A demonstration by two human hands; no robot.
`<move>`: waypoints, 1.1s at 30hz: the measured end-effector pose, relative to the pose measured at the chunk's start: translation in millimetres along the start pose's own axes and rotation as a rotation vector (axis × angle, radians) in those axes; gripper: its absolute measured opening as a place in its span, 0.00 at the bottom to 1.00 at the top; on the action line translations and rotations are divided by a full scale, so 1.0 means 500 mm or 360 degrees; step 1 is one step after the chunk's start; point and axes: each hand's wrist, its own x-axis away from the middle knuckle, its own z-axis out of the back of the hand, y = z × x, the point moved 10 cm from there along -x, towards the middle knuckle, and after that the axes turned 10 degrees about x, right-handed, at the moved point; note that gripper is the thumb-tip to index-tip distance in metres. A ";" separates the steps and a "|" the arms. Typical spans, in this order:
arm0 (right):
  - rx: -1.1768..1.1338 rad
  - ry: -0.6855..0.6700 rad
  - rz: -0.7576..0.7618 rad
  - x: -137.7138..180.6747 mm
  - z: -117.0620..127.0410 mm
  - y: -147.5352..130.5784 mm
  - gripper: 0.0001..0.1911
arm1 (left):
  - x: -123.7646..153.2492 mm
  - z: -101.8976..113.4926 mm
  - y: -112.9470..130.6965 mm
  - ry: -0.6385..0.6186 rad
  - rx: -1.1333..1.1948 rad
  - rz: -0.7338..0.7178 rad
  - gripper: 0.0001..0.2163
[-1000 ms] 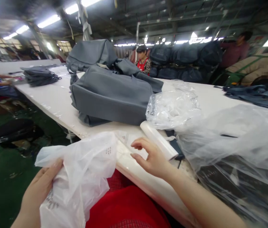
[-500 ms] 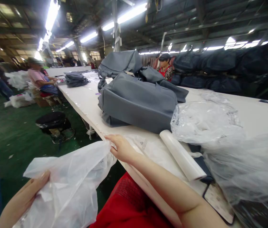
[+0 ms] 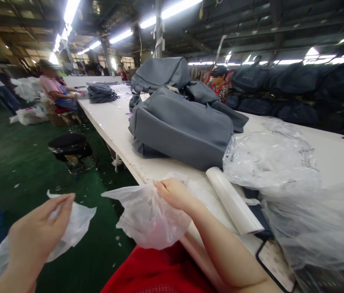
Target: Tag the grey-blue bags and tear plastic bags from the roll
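Observation:
My left hand [image 3: 39, 228] is pinched shut on a translucent plastic bag [image 3: 76, 228] that hangs over the green floor at lower left. At the table's near edge, my right hand [image 3: 176, 195] grips another sheet of thin plastic [image 3: 153, 219], which carries a small printed triangle mark and droops above my red clothing. A gap separates the two pieces. Just right of my right hand, a white roll of plastic [image 3: 236, 203] lies on the white table [image 3: 117, 134]. Beyond it rest grey bags [image 3: 181, 126], heaped on one another.
Crumpled clear plastic [image 3: 266, 158] covers part of the table's right side, with more sheeting [image 3: 318, 224] nearer me. A black stool [image 3: 68, 146] stands on the floor at left. One person [image 3: 56, 89] sits farther along the table, another [image 3: 219, 83] across it. Dark bags [image 3: 294, 81] are stacked behind.
The plastic stretched between my hands is now in two separate pieces. My left hand has risen, and my right hand has shifted slightly right with its piece.

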 end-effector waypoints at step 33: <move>-0.0888 0.0458 0.0057 0.011 0.051 0.017 0.17 | 0.046 -0.281 0.177 -0.0805 0.0875 -0.0034 0.20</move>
